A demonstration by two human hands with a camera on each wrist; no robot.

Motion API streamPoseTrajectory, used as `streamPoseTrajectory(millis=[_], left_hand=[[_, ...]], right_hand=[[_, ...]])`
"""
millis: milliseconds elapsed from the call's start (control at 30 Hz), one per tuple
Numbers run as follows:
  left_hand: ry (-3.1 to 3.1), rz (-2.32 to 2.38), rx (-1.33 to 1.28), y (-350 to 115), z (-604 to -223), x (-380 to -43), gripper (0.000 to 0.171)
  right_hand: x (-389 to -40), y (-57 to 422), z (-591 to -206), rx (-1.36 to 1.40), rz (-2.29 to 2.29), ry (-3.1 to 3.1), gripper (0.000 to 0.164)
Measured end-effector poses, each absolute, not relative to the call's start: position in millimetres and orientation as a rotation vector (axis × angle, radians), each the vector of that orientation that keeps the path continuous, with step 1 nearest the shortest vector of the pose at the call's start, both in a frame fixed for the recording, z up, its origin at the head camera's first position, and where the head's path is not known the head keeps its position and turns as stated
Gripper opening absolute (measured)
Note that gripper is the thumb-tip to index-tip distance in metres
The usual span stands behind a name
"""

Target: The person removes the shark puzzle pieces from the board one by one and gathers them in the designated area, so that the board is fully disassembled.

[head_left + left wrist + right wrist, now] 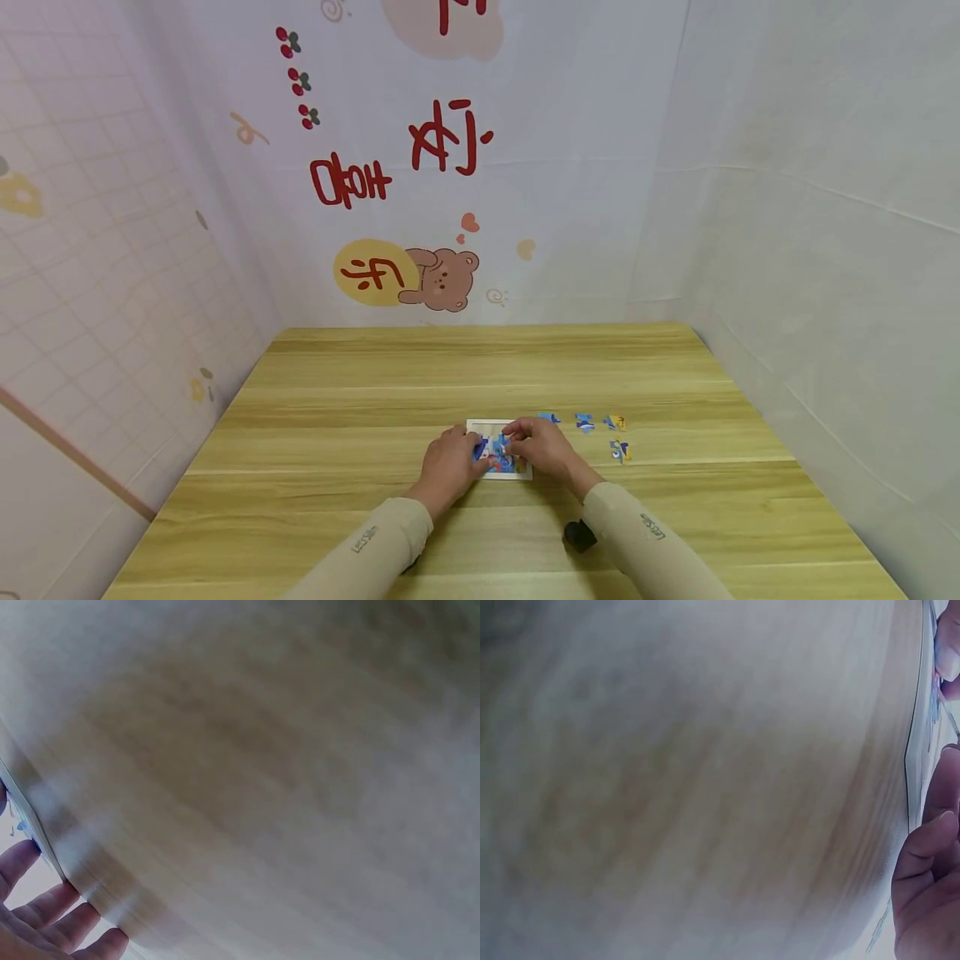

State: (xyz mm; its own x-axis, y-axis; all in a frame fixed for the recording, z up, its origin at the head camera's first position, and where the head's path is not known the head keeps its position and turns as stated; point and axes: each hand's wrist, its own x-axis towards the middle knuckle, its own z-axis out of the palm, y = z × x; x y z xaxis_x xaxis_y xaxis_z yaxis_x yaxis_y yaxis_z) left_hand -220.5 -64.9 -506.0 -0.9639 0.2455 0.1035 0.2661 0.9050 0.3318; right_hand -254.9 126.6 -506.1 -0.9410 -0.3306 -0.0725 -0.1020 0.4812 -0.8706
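Observation:
A small white-rimmed jigsaw tray (pixel 516 476) with blue, red and white pieces in it lies on the table between both hands. My left hand (pixel 450 461) rests along its left side, thumb over the pieces; in the left wrist view those fingers (pixel 71 928) lie extended and spread at the tray's edge. Above the tray's right half, my right hand (pixel 543 446) pinches a jigsaw piece (pixel 507 449) between thumb and fingertips. The right wrist view catches only this hand (pixel 934 877) at its margin, close by the tray's edge (pixel 913 765).
Several loose jigsaw pieces lie right of the tray, among them a blue one (pixel 584 423), a yellow-and-blue one (pixel 615 422) and one with an eye print (pixel 619 451). A black object (pixel 579 536) shows beside the right sleeve. Printed cloth walls (pixel 585 208) surround the wooden table (pixel 337 400).

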Motion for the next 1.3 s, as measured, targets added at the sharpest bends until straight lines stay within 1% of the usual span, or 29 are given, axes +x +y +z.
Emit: streamPoseTrajectory(millis=[300, 500, 600, 733, 1300], left_hand=[[-2.974, -0.528, -0.422, -66, -508, -220, 0.041], [-2.973, -0.542, -0.424, -67, -507, -219, 0.041], [-2.972, -0.554, -0.422, -67, -506, -218, 0.042], [-2.981, -0.573, -0.424, -67, -505, -216, 0.042], [-2.966, -0.573, -0.435, -67, -501, -213, 0.044]], right_hand=[[-253, 130, -503, -0.397, -1.503, 2.511, 0.02], [-250, 136, -500, -0.328, -1.537, 2.484, 0.02], [-249, 140, -499, -0.32, -1.554, 2.482, 0.024], [-247, 151, -498, -0.333, -1.546, 2.488, 0.028], [-249, 204, -484, -0.311, -1.568, 2.4, 0.029]])
